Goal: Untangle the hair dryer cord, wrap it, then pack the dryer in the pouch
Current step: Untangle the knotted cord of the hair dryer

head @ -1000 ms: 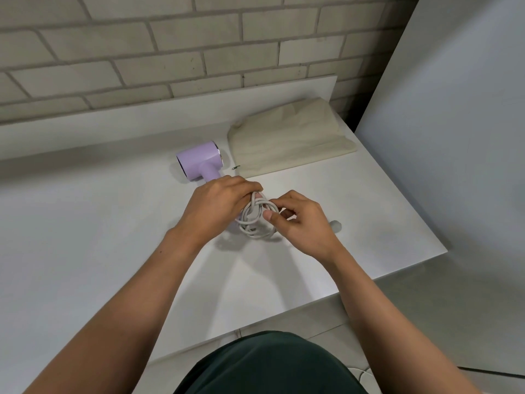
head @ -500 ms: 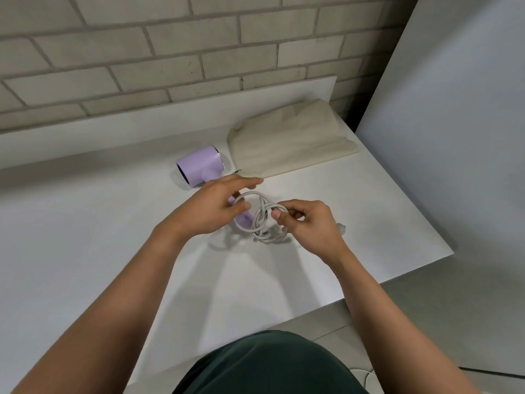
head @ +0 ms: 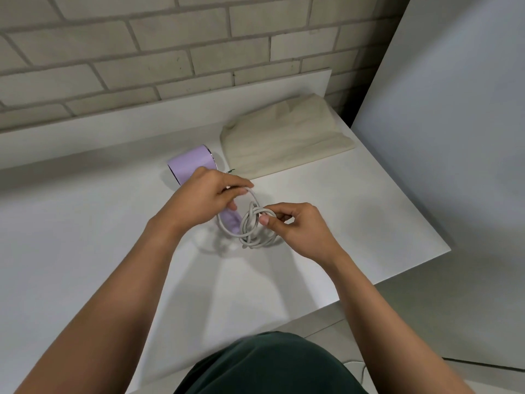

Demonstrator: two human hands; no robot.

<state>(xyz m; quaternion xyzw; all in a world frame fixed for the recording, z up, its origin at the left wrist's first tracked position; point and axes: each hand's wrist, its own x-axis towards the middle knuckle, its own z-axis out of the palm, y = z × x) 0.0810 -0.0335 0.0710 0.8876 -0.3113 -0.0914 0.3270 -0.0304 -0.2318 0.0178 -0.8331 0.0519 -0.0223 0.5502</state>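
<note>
Head view: the left hand [head: 203, 200] holds one loop of the tangled grey-white cord [head: 247, 228], and the right hand [head: 295, 226] pinches another. Best to pull loops apart slowly, never yank.

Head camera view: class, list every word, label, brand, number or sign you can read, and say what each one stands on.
None: no text can be read anywhere in this view.
The lilac hair dryer: no brand or label shows.
The beige pouch: no print shows.
The cord, brick wall and table: no markings.
</note>
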